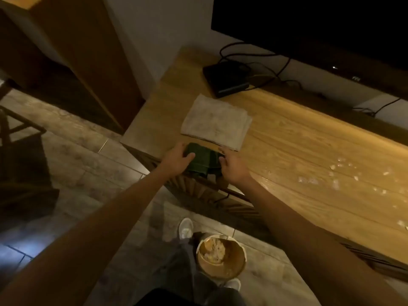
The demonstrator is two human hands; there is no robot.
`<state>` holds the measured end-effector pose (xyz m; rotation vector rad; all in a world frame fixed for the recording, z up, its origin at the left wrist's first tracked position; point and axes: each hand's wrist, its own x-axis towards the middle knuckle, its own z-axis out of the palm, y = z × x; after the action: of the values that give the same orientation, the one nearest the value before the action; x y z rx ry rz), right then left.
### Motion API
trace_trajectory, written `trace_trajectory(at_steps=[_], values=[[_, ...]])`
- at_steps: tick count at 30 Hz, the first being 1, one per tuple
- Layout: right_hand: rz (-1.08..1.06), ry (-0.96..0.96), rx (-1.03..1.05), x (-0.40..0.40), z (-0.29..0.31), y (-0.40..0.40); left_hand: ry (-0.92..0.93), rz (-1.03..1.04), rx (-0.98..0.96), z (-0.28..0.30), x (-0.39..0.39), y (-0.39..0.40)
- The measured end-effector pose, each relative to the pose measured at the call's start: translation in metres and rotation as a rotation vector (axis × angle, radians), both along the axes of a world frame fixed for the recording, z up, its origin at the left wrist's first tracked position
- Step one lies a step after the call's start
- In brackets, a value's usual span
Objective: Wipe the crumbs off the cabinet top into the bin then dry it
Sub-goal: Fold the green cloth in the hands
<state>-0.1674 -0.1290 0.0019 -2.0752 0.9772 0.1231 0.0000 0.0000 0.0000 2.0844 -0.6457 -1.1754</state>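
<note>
Gripping green cloth point(202, 159) between both hands (left point(176, 161), right point(234, 167)) at cabinet top point(298, 140) edge

1. Counter point(287, 138): pale wood, visible grain, smooth with a soft sheen.
2. Green cloth point(202, 160): dark, matt fabric.
3. Folded towel point(215, 122): off-white, matt, nubbly cloth.
4. Bin point(237, 256): smooth, tan, slightly glossy inside.
5. Floor point(92, 155): wood-look planks, matt.

Bare cabinet top point(287, 151) lies open between the folded white towel point(215, 122) and the scattered crumbs point(335, 175) to the right, while the black box point(225, 79) with its cables point(265, 67) and the overhanging TV point(320, 25) block the back edge near the wall.
</note>
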Motion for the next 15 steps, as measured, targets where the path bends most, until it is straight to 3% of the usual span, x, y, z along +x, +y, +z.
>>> trace_trajectory(at_steps=[5,10,15], values=[[0.117,0.133,-0.031,0.024,-0.015,-0.001,0.036,0.004,0.105,-0.005,0.005,-0.019],[0.195,0.322,-0.111,0.023,-0.022,-0.011,0.21,0.088,0.095,-0.006,0.005,-0.03],[0.099,0.13,-0.023,0.005,-0.013,-0.017,0.024,-0.215,-0.091,0.007,0.001,-0.03]])
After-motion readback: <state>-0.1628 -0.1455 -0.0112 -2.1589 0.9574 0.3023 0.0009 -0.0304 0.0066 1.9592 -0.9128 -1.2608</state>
